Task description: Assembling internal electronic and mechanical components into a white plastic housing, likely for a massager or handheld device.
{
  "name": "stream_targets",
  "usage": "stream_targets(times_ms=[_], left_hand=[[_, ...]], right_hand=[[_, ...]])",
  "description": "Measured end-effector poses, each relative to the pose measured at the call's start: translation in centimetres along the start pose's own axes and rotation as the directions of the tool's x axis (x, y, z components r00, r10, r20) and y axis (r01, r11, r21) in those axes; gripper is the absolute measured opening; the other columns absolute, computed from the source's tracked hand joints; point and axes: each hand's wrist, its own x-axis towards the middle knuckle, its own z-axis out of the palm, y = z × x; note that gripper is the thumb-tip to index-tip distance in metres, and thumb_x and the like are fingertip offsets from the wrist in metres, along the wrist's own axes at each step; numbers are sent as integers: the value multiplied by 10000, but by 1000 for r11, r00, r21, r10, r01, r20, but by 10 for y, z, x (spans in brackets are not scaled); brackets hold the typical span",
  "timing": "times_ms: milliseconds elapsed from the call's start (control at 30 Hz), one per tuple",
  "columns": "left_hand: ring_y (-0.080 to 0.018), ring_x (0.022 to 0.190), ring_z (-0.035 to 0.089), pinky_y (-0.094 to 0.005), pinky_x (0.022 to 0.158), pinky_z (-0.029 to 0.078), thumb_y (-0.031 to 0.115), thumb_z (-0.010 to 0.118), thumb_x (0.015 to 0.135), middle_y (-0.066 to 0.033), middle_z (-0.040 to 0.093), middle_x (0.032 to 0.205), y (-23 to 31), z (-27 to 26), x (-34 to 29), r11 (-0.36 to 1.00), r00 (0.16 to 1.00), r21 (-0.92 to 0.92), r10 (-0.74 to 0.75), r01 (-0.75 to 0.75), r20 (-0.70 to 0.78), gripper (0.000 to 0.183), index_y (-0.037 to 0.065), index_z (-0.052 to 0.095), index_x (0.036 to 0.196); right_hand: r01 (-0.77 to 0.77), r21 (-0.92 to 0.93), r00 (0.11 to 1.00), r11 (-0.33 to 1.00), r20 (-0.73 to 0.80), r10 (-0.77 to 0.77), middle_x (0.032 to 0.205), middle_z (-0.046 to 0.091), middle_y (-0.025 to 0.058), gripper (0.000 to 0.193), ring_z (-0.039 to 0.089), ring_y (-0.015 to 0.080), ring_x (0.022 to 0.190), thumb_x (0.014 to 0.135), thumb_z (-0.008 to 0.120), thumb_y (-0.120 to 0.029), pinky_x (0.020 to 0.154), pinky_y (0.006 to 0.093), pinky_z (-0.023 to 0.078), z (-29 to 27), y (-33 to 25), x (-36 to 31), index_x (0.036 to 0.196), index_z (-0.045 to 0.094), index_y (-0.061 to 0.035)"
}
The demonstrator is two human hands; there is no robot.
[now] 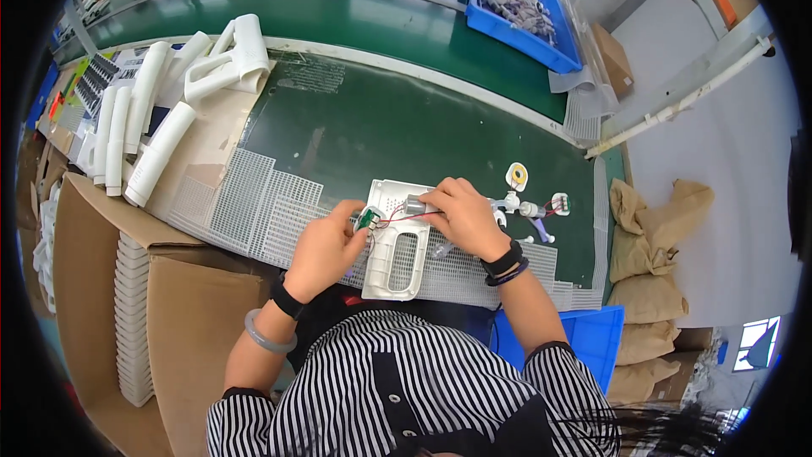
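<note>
Head view: your left hand (320,250) is pinching the green board (369,218) at the left edge of the white shell (385,281), lying on the counter (338,140); your right hand (467,222) is pinching the gray part (413,204) over the shell.

- Two hands in action: left hand (320,252), right hand (463,213)!
- One green board (369,219) in the left!
- One grey cylinder (414,205) in the right!
- One white shell (381,261) between!
- One yellow-centred disc (517,176)!
- Two blue bins (526,39) (602,338), right side!
- White tubes (161,154), left: at least five!
</note>
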Motion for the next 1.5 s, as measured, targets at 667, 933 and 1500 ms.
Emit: stream_targets(times_ms=[667, 933, 1500], left_hand=[[-187, 676, 724, -292, 518, 572, 217, 569, 1041, -169, 709, 1074, 35, 13, 27, 763, 845, -365, -505, 533, 178, 308, 9, 498, 1256], [-295, 705, 680, -404, 607, 502, 132, 722, 876, -121, 679, 782, 35, 24, 16, 580, 857, 768, 508, -271, -81, 355, 55, 580, 1192], [-385, 574, 658, -477, 501, 477, 309, 617, 985, -164, 655, 630, 7, 45, 40, 660, 940, 741, 161, 123, -299, 291, 70, 566, 1144]], right_hand=[[-78, 90, 976, 993, -196, 94, 997, 565, 30, 310, 578, 260, 958, 799, 788, -204, 754, 388, 554, 24, 7, -17, 1071, 664, -123], [-86, 87, 972, 992, -212, 103, 1009, 558, 26, 319, 573, 251, 985, 805, 782, -209, 753, 393, 556, 30, 8, -20, 1085, 651, -128], [-118, 69, 974, 991, -189, 129, 1034, 556, 49, 318, 562, 268, 1001, 798, 782, -189, 790, 395, 556, 32, 3, -17, 1073, 652, -96]])
